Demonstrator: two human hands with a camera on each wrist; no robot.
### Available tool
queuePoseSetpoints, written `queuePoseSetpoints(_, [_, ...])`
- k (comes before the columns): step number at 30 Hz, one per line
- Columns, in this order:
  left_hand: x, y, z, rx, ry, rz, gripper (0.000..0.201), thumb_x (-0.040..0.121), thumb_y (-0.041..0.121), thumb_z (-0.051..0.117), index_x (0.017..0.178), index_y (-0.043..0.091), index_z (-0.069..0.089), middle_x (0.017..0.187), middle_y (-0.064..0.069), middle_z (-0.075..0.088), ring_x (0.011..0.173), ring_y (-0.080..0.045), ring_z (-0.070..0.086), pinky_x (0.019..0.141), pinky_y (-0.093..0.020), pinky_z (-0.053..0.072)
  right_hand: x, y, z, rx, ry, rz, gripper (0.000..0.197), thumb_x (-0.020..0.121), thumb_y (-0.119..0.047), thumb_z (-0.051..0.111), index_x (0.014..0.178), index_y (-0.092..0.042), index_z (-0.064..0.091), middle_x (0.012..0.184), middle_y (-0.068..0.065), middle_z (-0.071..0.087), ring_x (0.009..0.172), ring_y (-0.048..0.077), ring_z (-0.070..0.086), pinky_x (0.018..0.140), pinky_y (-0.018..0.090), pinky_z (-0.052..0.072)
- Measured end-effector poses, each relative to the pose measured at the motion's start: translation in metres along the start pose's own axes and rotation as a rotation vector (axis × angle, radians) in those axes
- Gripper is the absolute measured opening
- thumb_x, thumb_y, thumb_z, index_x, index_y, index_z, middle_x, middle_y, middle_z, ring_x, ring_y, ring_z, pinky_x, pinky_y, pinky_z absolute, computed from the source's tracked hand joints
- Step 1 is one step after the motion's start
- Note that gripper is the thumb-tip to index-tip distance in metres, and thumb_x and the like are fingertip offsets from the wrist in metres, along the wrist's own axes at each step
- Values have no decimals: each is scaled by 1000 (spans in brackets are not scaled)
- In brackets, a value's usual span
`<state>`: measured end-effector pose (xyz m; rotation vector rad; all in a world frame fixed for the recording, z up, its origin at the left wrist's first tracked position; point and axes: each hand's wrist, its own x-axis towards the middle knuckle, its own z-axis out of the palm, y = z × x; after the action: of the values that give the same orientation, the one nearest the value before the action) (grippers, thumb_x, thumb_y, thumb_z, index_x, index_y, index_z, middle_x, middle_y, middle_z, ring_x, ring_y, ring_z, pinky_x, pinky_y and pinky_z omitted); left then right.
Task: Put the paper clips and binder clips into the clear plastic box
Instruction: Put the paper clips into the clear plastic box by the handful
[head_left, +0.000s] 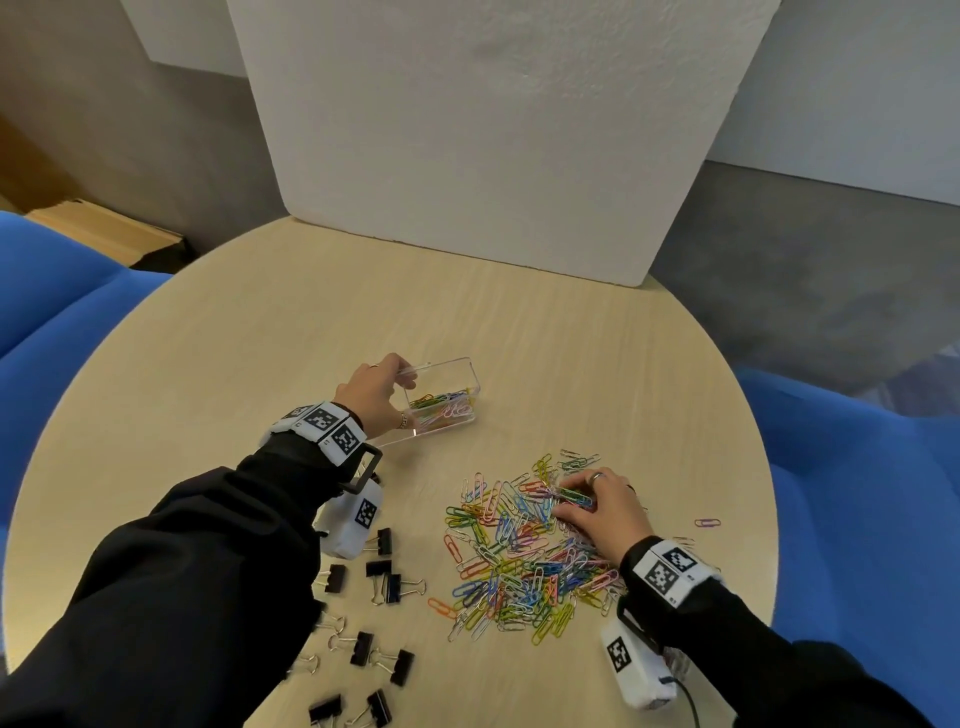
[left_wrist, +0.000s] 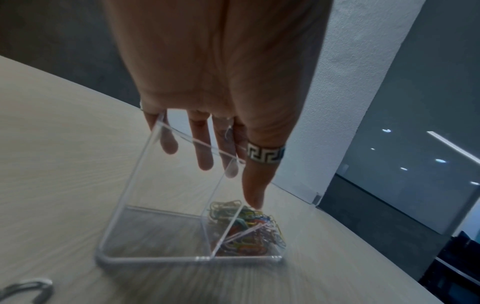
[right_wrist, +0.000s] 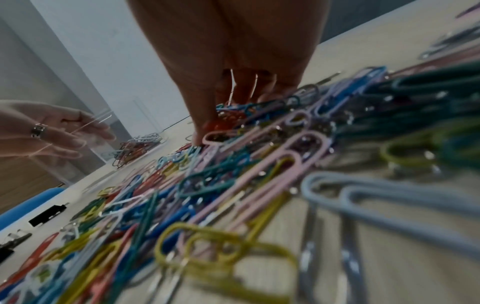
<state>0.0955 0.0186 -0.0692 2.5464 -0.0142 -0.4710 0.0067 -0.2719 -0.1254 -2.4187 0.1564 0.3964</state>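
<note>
Black binder clips lie scattered at the left of the round worktop, none of them boxed yet. Beyond them the left hand steadies the box: the fingers curl over its near wall, showing through the clear plastic, the thumb down the outside, a firm grip on the rim. Inside, a small heap of coloured paper clips covers only part of the floor, so the job looks barely started. To the right sprawls the main pile of paper clips, by far the larger share, loose on the wood. The right hand rests on the pile's far side, fingertips drawn narrow and pinching into the clips, apparently gathering a fresh bunch; how many it holds cannot be told. One stray pink clip lies alone near the right edge. A white board stands behind.
</note>
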Motion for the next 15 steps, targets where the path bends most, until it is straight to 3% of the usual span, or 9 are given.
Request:
queuePoseSetpoints(5, [-6, 6, 7, -14, -21, 58, 52, 73, 21, 77, 115, 18, 48, 121, 5, 59, 108, -20, 49, 95, -41, 43, 9, -7, -4, -20, -7, -20, 23, 79, -23, 72, 97, -12, 66, 101, 2, 65, 95, 13, 58, 79, 15, 37])
queuePoseSetpoints(8, [-12, 11, 12, -20, -41, 90, 51, 72, 21, 77, 114, 18, 49, 120, 6, 59, 110, -20, 50, 96, -41, 42, 12, -10, -7, -17, -9, -7, 25, 78, -24, 72, 98, -9, 68, 97, 4, 68, 88, 12, 59, 77, 16, 39])
queuePoseSetpoints(12, [-18, 17, 19, 13, -60, 105, 51, 73, 24, 77, 115, 20, 48, 121, 8, 58, 113, -18, 48, 98, -42, 40, 14, -21, -14, 81, 14, -6, 23, 77, -20, 73, 97, -8, 69, 93, 4, 68, 82, 11, 63, 79, 19, 51])
queuePoseSetpoints(15, [-22, 19, 22, 29, -74, 102, 51, 74, 25, 75, 116, 21, 46, 123, 8, 57, 113, -18, 46, 98, -42, 39, 15, -43, -26, 101, 38, -90, 23, 79, -18, 71, 100, -8, 69, 95, 4, 68, 82, 9, 60, 76, 13, 44])
